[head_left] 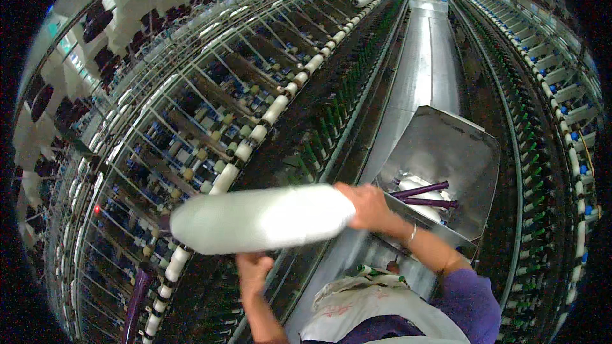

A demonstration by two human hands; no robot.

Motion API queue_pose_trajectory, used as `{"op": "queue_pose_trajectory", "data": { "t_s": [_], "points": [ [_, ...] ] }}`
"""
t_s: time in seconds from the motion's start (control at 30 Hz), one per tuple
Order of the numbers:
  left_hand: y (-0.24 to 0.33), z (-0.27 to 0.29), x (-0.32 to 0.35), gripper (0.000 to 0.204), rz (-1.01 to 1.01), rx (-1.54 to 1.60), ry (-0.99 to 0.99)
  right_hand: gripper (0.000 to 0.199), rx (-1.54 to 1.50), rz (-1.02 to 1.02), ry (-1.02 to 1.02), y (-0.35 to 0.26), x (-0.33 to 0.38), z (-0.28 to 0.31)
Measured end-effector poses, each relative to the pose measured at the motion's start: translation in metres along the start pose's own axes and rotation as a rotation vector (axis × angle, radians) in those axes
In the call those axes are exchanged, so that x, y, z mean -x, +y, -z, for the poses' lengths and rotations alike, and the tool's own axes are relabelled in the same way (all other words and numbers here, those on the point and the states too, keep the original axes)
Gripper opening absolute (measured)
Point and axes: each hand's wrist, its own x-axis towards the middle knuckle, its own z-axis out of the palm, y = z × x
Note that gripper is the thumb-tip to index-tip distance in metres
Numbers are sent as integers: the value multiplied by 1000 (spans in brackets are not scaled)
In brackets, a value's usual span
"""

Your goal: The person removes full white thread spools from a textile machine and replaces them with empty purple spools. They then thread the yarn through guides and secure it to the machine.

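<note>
A large white roving bobbin (261,220) lies crosswise in front of me, slightly blurred, with a dark tube end just showing at its left tip. My right hand (366,209) is closed round its right end. Below its middle, my left hand (254,271) supports the underside, thumb out to the right and fingers hidden behind the white roving. The bobbin is held in front of the spinning frame (217,114) on my left. An empty-looking purple tube (136,302) hangs on that frame, left of my left hand.
To the right stands an open metal bin (446,146) holding purple tubes (427,202) and white material. Rows of green-tipped spindles (325,130) line the left frame; another frame (542,114) runs along the right. Green-ended bobbins (376,271) poke from my white apron pouch (376,302).
</note>
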Motion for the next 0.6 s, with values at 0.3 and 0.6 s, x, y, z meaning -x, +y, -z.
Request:
{"op": "queue_pose_trajectory", "data": {
  "t_s": [0.3, 0.6],
  "points": [
    [111, 362, 38, 60, -504, -1918, 872, 48, 108, 318, -106, -46, -235, -21],
    [178, 386, 88, 48, -621, -1847, 802, 52, 144, 624, -302, -57, -353, -88]
  ]
}}
